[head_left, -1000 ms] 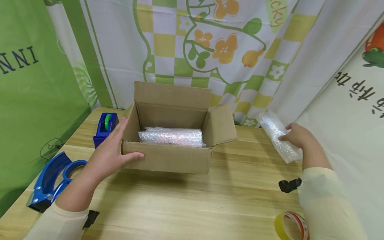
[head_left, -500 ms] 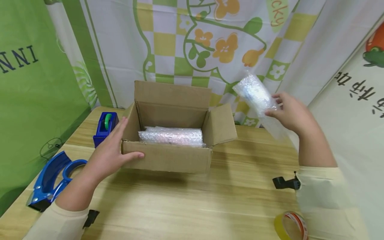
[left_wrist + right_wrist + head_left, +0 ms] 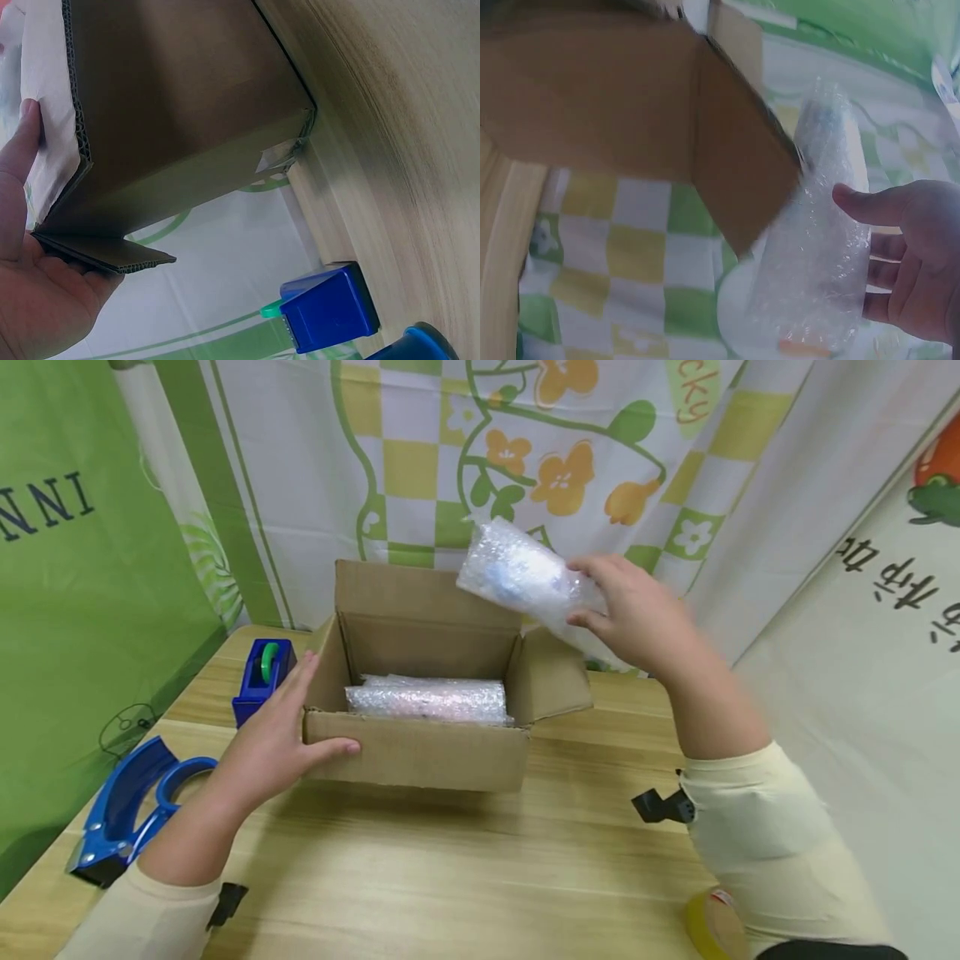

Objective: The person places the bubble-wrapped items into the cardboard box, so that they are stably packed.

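Note:
An open cardboard box (image 3: 416,760) stands on the table, holding bubble-wrapped packages (image 3: 427,702). My left hand (image 3: 262,752) grips its front left corner; in the left wrist view the thumb lies on one flap (image 3: 49,112) and the fingers pass behind the side flap (image 3: 112,251). Above the box's right rear corner, my right hand (image 3: 637,610) holds another bubble-wrapped package (image 3: 517,568) between thumb and fingers. That package is tilted, with something bluish showing through the wrap. In the right wrist view the package (image 3: 817,240) is beside the box's right flap (image 3: 739,157).
Left of the box stands a blue tape dispenser (image 3: 262,677) with a green roll. A blue hand-held tape gun (image 3: 123,818) lies near the left arm. A yellow tape roll (image 3: 708,927) sits by the right sleeve. Printed curtains (image 3: 300,468) hang behind the table (image 3: 465,877).
My right hand has lifted the bubble-wrapped package off the table's right side and carried it left, over to the box. The left hand and the box have stayed put.

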A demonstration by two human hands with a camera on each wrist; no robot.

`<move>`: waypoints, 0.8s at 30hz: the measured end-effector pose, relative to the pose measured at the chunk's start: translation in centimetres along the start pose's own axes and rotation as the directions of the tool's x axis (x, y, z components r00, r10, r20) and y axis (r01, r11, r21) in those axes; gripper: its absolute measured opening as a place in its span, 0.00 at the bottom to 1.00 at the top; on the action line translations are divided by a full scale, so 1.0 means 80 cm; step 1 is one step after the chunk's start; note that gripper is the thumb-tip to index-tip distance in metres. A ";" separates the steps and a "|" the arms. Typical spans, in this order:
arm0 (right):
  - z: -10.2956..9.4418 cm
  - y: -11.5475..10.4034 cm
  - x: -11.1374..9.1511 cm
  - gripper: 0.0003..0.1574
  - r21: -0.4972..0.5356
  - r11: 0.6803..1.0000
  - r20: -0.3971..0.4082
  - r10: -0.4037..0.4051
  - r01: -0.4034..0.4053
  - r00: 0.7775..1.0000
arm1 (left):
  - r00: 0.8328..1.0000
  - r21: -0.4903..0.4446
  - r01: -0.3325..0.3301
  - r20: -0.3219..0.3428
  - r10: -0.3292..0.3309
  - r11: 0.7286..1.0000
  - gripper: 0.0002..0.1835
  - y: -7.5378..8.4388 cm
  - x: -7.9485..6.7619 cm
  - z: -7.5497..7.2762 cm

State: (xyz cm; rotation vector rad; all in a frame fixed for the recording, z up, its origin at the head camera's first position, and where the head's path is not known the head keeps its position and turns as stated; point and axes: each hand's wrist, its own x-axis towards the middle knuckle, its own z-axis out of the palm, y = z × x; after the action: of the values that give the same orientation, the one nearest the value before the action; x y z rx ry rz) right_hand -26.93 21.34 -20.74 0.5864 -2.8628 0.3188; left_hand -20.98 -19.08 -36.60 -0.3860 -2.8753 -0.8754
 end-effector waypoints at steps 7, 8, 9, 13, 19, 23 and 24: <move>0.024 -0.048 0.023 0.36 -0.061 0.981 -0.038 -0.185 0.183 0.982 | 1.000 -0.002 0.000 -0.002 0.000 1.000 0.66 0.002 -0.001 -0.002; 0.029 -0.054 0.026 0.36 -0.063 0.976 -0.038 -0.213 0.210 0.976 | 1.000 -0.003 0.001 0.000 -0.001 1.000 0.66 0.002 -0.001 -0.002; 0.033 -0.060 0.028 0.36 -0.067 0.971 -0.035 -0.234 0.232 0.972 | 1.000 -0.004 0.002 0.002 -0.002 1.000 0.66 0.002 0.000 -0.002; 0.057 -0.080 0.035 0.38 -0.076 0.948 0.044 -0.305 0.308 0.951 | 1.000 -0.007 0.007 0.011 -0.007 1.000 0.66 0.002 0.000 0.000; 0.091 -0.084 0.036 0.39 -0.079 0.935 0.165 -0.330 0.346 0.929 | 1.000 -0.006 0.000 0.015 0.001 1.000 0.67 0.002 0.003 0.004; 0.095 -0.072 0.031 0.38 -0.041 0.951 0.144 -0.299 0.307 0.943 | 1.000 -0.007 -0.007 0.009 0.007 1.000 0.67 0.001 0.004 0.005; 0.094 -0.068 0.029 0.38 -0.029 0.955 0.139 -0.287 0.294 0.948 | 1.000 -0.007 -0.005 0.008 0.005 1.000 0.67 0.001 0.004 0.005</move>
State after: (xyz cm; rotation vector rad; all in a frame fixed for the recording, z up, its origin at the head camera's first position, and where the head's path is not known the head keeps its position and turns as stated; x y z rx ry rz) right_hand -27.97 13.71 -26.45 1.0419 -2.8408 0.1648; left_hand -21.29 -18.75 -36.83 -0.3986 -2.8780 -0.8858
